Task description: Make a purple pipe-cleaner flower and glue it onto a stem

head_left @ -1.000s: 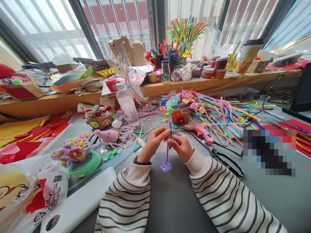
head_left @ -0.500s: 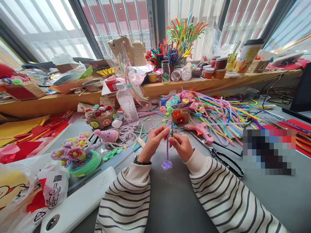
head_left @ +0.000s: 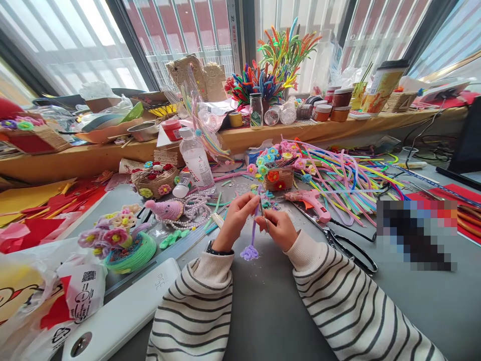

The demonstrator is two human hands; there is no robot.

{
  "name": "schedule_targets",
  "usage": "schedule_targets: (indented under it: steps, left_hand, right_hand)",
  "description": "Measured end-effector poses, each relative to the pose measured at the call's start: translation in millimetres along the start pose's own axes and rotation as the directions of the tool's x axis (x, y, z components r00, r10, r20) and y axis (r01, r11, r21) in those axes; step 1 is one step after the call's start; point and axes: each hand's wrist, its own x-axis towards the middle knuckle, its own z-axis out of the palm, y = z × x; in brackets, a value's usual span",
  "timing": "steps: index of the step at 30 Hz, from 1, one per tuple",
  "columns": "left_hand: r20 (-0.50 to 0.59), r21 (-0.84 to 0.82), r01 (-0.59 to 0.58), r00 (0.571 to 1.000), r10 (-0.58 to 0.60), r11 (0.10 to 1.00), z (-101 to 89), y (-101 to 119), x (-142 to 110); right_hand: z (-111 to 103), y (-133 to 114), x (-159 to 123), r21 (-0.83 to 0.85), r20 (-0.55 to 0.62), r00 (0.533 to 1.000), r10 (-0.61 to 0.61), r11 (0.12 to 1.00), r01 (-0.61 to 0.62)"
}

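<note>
Between the fingertips of my left hand (head_left: 236, 218) is a purple pipe cleaner (head_left: 253, 231), pinched near its upper end. Its lower end hangs down as a fluffy purple flower shape (head_left: 249, 253) above the grey table. My right hand (head_left: 281, 228) is closed around small scissors (head_left: 262, 205), their metal blades pointing up against the stem beside my left fingertips. Fingers hide most of the handles. Whether the blades touch the stem I cannot tell. Tiny purple bits of fluff lie on the table below.
A pink glue gun (head_left: 313, 204) and large black-handled scissors (head_left: 349, 250) lie to the right. Behind are a twine basket (head_left: 278, 178) with fuzzy flowers and a heap of pipe cleaners (head_left: 338, 175). On the left stand a plastic bottle (head_left: 197, 163), a green flower pot (head_left: 131, 254) and a white device (head_left: 124, 311).
The purple flower end has swung to the left, so the stem now slants. Both hands have stayed nearly in place, and the scissors have tilted slightly.
</note>
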Motion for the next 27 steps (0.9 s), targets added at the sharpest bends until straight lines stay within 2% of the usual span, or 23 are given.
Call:
schedule_targets:
  steps: [5,13,20,27]
  left_hand:
    - [-0.022,0.001,-0.003,1.0,0.004,1.0,0.9,0.3,0.9]
    - [0.033,-0.004,0.005,0.999,-0.005,1.0,0.8,0.5,0.7]
    - [-0.011,0.009,0.006,1.0,-0.006,1.0,0.3,0.0,2.2]
    - [0.037,0.016,0.01,0.999,-0.01,1.0,0.6,-0.9,2.3]
  right_hand:
    - [0.2,1.5,0.2,-0.042,-0.035,0.999,-0.011,0.999,0.009]
    - [-0.8,0.5,0.0,0.019,0.027,0.999,-0.02,1.0,0.019]
    - [-0.2,-0.2,0.0,-0.063,-0.035,0.999,0.011,0.998,-0.013]
    - [-0.5,0.9,0.4,0.023,0.009,1.0,-0.012,1.0,0.012]
